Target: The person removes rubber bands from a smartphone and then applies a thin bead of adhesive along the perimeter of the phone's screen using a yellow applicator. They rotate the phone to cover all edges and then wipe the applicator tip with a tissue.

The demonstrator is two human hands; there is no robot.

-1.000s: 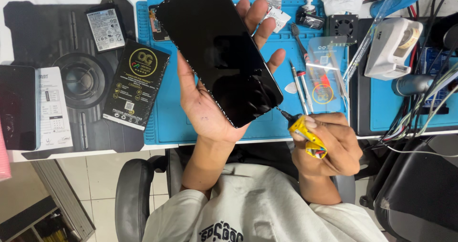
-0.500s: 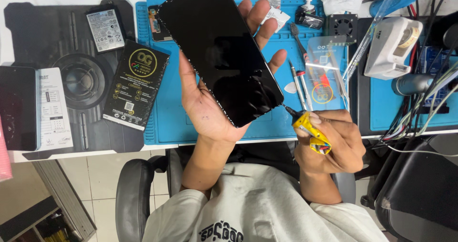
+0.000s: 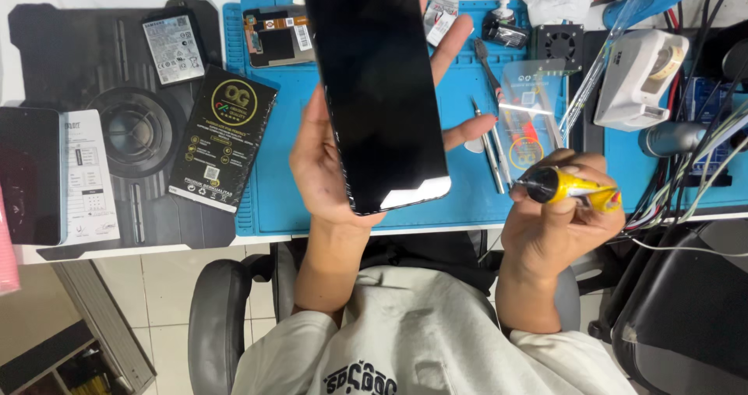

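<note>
My left hand (image 3: 323, 169) holds a black phone screen (image 3: 378, 83) upright over the blue work mat (image 3: 276, 192), palm behind it and fingers wrapped round its right edge. The glass faces me and looks dark. My right hand (image 3: 557, 223) is to the right and lower, near the table's front edge, closed round a small yellow glue tube (image 3: 573, 188) with a black tip pointing left toward the screen's lower corner. Tube and screen are apart.
On the mat lie a phone back with a flex cable (image 3: 273, 37), tweezers (image 3: 487, 142) and a clear plastic sheet (image 3: 530, 107). A black flat box (image 3: 226, 134), a battery (image 3: 173, 48) and another dark phone (image 3: 27, 173) lie left. A white device (image 3: 635, 79) and cables (image 3: 693, 177) sit right.
The screen has swung from a tilt to nearly upright and higher. My right hand has turned the glue tube, its tip pulled away from the screen's lower edge.
</note>
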